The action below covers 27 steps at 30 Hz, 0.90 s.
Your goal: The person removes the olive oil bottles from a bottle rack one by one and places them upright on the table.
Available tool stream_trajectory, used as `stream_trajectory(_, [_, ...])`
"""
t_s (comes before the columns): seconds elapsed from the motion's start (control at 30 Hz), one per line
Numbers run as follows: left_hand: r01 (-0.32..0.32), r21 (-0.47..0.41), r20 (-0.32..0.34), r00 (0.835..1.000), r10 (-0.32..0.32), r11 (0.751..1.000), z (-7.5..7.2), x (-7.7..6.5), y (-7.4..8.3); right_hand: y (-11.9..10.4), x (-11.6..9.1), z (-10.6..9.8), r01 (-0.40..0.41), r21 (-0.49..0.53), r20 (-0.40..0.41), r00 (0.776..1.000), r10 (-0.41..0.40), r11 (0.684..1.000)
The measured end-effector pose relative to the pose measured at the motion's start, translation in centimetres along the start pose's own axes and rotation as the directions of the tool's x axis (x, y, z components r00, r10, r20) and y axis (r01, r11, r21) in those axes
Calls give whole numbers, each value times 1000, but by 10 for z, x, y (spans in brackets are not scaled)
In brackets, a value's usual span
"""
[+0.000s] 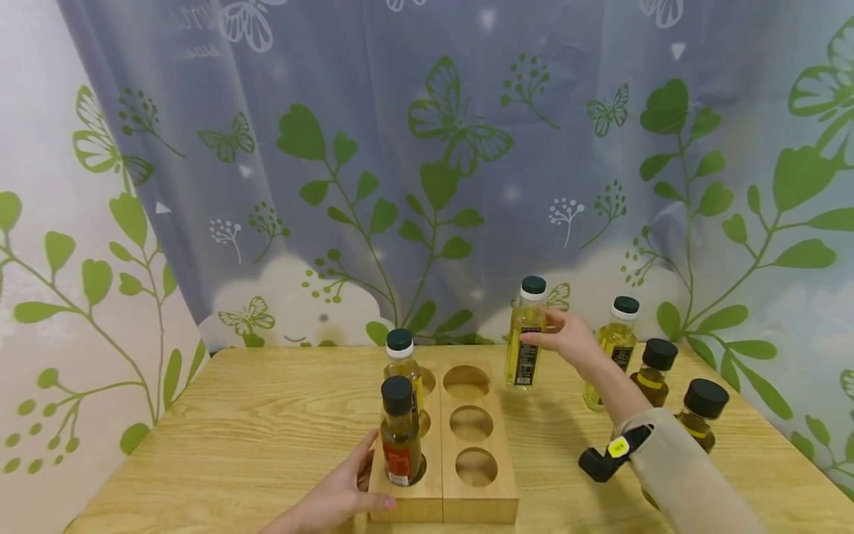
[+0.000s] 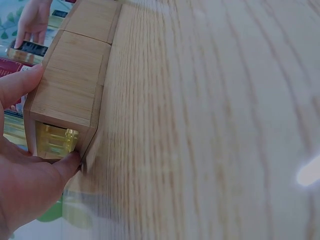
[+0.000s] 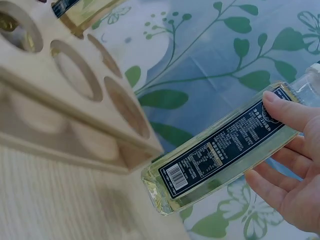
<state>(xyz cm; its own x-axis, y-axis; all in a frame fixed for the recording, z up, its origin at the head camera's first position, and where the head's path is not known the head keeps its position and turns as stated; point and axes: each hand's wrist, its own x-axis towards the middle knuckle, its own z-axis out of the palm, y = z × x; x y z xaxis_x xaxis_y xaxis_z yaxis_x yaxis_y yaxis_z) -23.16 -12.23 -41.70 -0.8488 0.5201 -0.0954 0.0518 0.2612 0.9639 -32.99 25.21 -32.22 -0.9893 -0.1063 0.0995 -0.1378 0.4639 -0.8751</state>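
My left hand (image 1: 340, 482) grips the near left corner of a wooden bottle rack (image 1: 477, 510), thumb and fingers on different sides of it. A dark bottle (image 1: 398, 452) with a black cap and red label stands in the rack's nearest left hole. Behind it an oil bottle (image 1: 404, 368) with a green cap stands in the left row, partly hidden. My right hand (image 1: 565, 337) holds another oil bottle (image 3: 225, 150), a square one with yellow oil and a dark label, upright right of the rack's far end. Whether its base touches the table, I cannot tell.
The rack's right row shows three round holes without bottles. At the right stand a green-capped oil bottle (image 1: 615, 343) and black-capped dark bottles (image 1: 697, 426), partly behind my right forearm. A patterned curtain (image 1: 373, 185) hangs behind the wooden table (image 1: 267, 415).
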Motion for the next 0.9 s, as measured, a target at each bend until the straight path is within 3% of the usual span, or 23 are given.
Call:
stream_trajectory(0.57, [5,6,-14,1000,-5,1000,-1,1,0,31,1,8,-31,-33,-2,1000,31,999])
stream_trajectory(0.9, [16,-13,-2,1000,-16,1000,-1,1,-2,35,1,12,-84,23,-5,996,84,996])
